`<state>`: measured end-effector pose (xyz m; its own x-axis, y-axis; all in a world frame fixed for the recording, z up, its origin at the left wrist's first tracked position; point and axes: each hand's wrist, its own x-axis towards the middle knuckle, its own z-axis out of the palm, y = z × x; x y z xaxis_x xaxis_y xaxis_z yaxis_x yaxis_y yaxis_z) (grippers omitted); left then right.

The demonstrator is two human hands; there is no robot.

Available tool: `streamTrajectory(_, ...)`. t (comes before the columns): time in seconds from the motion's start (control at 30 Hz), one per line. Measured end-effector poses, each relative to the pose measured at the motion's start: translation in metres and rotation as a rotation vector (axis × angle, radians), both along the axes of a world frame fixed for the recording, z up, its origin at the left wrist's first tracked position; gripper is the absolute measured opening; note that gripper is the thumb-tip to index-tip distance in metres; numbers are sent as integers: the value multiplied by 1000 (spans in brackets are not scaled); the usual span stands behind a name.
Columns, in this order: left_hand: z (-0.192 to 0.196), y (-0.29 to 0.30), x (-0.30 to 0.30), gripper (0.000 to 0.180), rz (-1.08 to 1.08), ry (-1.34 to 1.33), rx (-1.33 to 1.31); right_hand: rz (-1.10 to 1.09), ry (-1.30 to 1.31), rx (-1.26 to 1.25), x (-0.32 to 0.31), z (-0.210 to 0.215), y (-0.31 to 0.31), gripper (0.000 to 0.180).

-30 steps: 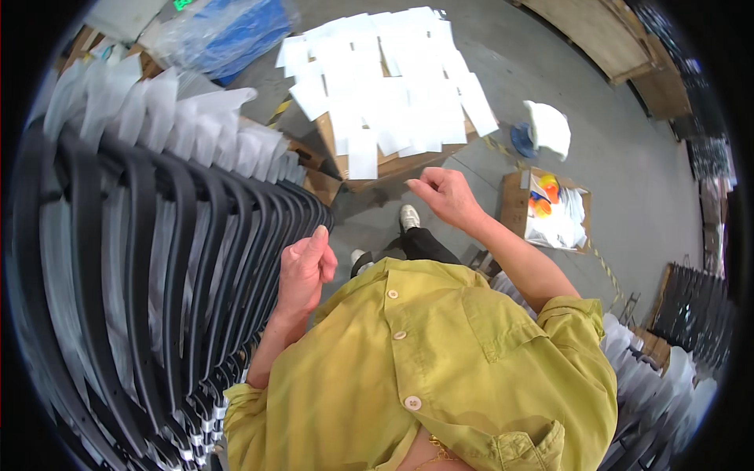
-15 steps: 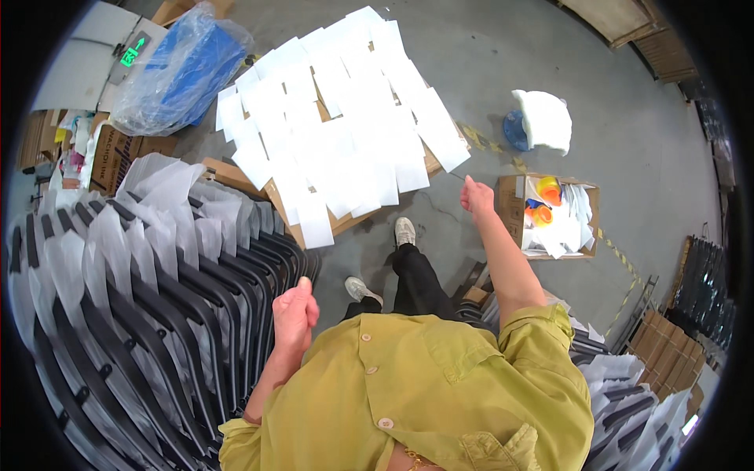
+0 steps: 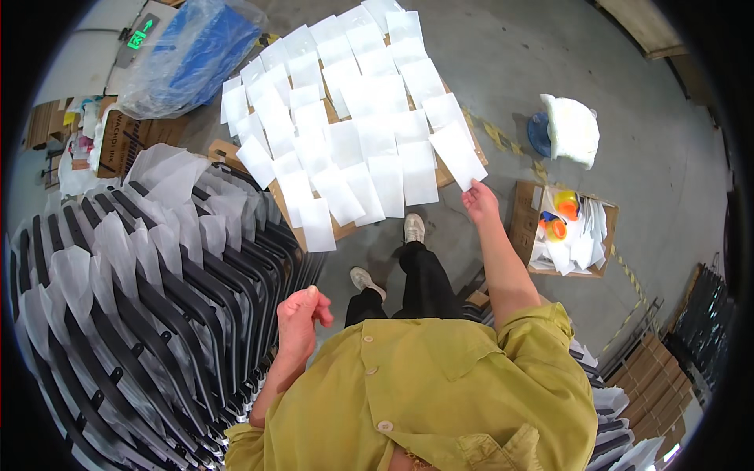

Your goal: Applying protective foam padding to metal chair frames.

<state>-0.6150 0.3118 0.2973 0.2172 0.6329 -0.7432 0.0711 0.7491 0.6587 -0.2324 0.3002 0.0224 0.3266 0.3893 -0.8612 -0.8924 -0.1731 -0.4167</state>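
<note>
My right hand reaches out over the floor, its thumb and fingers pinching the near corner of a white sheet. That sheet lies at the right edge of many overlapping white sheets, spread in rows across a cardboard-topped surface. My left hand is closed, thumb pressed up against curled fingers, beside the rack of black curved frames. Whatever may be inside its fingers is hidden.
Black curved tubular frames with translucent wrapping sheets stand close on my left. An open carton holding papers and orange-yellow rolls sits at right. Beyond it is a blue stool with a white cushion. Plastic-wrapped blue material lies far left.
My right hand has come to the edge of the spread and taken a sheet's corner, which now sits at a different angle. My left hand stays closed. The view has shifted slightly.
</note>
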Motion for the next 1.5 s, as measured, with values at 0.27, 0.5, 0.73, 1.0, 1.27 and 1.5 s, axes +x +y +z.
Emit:
streamTrajectory(0.27, 25, -7, 4, 36, 84, 42, 195, -9, -20, 267, -19, 85, 8, 10)
streamTrajectory(0.5, 92, 57, -19, 54, -439, 444, 1001, 1196, -851, 659, -86, 300, 58, 8)
streamTrajectory(0.73, 111, 17, -68, 38, -494, -45, 496, 1423, -1110, 1065, -233, 419, 51, 6)
streamTrajectory(1.0, 133, -22, -158, 33, 114, -203, 715, 1011, -957, 881, -317, 397, -57, 15)
streamTrajectory(1.27, 159, -48, -169, 35, 190, -196, 831, 1039, -598, 904, -357, 397, -75, 18)
streamTrajectory(1.5, 168, -64, -149, 33, 202, -182, 830, 1035, -644, 945, -343, 398, -80, 10)
